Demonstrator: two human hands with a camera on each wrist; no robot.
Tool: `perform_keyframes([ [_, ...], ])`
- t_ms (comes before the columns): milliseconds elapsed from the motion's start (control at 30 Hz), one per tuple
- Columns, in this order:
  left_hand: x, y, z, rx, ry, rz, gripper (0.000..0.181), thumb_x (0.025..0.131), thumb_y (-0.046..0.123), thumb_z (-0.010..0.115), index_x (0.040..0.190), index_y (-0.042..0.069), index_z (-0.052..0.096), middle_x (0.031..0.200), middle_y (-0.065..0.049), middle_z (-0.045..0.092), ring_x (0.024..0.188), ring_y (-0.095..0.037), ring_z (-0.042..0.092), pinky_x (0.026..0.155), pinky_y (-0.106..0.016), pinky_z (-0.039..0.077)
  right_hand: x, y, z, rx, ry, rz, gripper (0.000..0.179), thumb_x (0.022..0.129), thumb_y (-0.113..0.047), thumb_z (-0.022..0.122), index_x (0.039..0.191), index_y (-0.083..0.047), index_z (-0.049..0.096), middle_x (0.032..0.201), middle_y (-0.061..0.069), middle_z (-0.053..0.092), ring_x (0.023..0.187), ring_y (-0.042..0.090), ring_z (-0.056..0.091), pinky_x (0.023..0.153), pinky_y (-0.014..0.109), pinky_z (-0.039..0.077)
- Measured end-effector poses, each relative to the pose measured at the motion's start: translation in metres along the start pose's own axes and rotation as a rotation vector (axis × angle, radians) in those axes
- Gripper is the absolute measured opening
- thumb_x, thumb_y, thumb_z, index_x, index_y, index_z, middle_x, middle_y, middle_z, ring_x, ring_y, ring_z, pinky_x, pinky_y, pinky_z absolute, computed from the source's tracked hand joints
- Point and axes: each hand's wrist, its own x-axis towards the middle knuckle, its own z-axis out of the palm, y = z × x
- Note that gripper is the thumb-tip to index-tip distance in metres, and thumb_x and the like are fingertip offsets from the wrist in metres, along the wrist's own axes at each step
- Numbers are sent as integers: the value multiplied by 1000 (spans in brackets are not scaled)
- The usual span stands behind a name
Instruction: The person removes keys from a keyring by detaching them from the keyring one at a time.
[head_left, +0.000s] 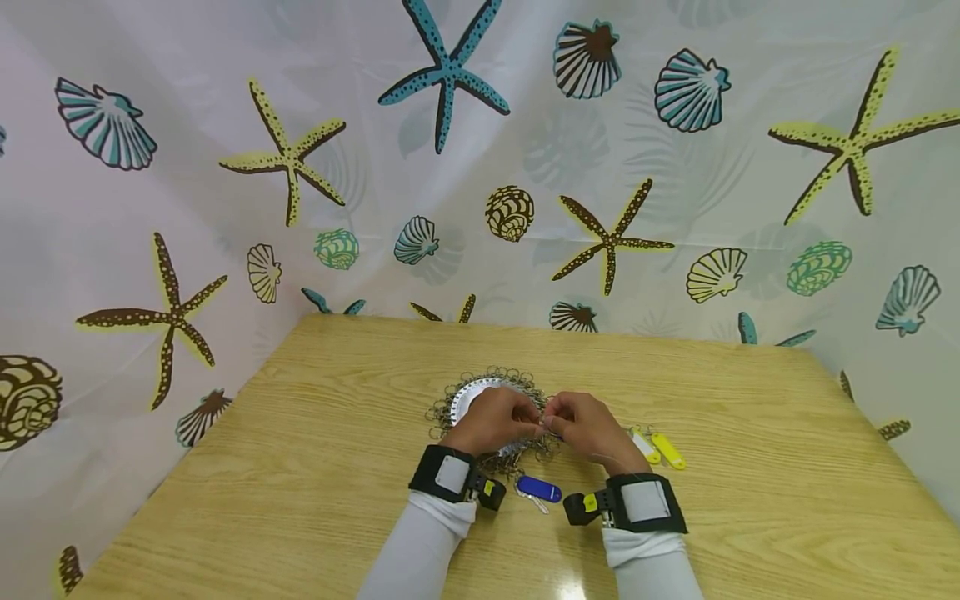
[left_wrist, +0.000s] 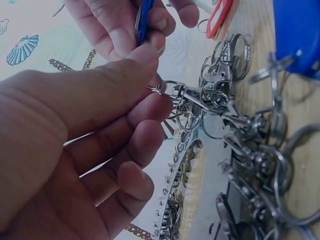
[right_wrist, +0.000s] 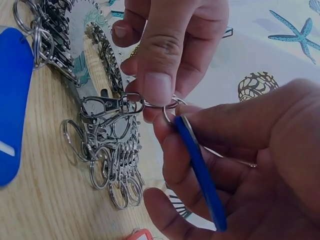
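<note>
My left hand (head_left: 495,421) pinches a split ring (right_wrist: 176,101) between thumb and forefinger; the ring hangs from a swivel clasp (right_wrist: 112,105). That clasp is one of several fastened around a round, silvery metal rack (head_left: 459,404) on the table. Close against it, my right hand (head_left: 592,427) pinches the ring end of a blue key tag (right_wrist: 202,175). The tag's small ring (right_wrist: 167,116) meets the split ring right at the fingertips. A metal edge shows beside the blue tag in the right wrist view.
Just in front of the rack lies another blue key tag (head_left: 538,488) with a key (head_left: 537,503). Yellow key tags (head_left: 668,451) rest to the right, partly behind my right wrist. A red-edged tag (left_wrist: 218,19) is on the wooden table (head_left: 315,467). A patterned curtain (head_left: 480,167) surrounds the table.
</note>
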Motion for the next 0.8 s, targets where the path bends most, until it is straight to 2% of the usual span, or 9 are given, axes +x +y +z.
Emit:
perform_keyframes([
  [267,0,-2,1,7,-9,14,9,86,24,75,93,18,73,75,11,62,66,-4,57,61,-23,46,-1,-2,1,-1,6,33,7,95,-6,58,92,-3,64,81,4,61,71,16,52,64,30,42],
  [433,0,-3,1,-19,-21,-11,17,91,33,68,92,17,76,78,11,65,67,-4,57,61,-23,46,0,0,3,11,35,40,6,96,-7,58,92,-4,63,82,4,58,71,17,50,62,30,40],
  [533,0,-3,1,1,-22,-10,21,92,35,65,89,17,77,76,11,65,65,-4,55,59,-23,44,0,0,3,18,35,25,5,96,-6,58,92,-4,62,81,4,57,70,18,49,61,30,39],
  [800,1,-2,1,4,2,-5,16,88,30,71,90,15,76,78,10,68,69,-2,58,64,-23,47,1,1,3,38,3,7,5,95,-5,59,93,-4,62,83,4,59,73,17,51,65,31,41],
])
